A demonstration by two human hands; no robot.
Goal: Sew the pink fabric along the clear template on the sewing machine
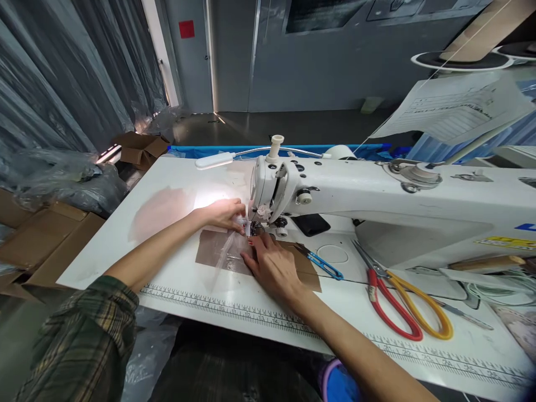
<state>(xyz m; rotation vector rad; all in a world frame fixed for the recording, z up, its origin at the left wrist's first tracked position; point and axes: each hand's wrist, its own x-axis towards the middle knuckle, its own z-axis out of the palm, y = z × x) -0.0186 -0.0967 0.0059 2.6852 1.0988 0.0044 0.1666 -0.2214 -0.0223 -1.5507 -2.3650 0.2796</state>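
A white sewing machine (335, 187) stands on the white table, its needle area lit by a small lamp (214, 161). Under the needle lies a thin, sheer, whitish piece of fabric (229, 254), over a brown sheet (209, 248) taped to the table. My left hand (226, 214) is just left of the presser foot, its fingers bent together at the fabric's far edge. In front of the foot, my right hand (272, 262) has its fingers curled down at the fabric's right edge. What sits between the fingertips is partly hidden.
Blue thread snips (324, 265) lie right of my right hand. Farther right are large scissors (397, 304) with red and yellow handles. A printed ruler (234, 309) runs along the table's front edge. Cardboard boxes (54, 240) stand at left; a paper sheet (456, 106) hangs at upper right.
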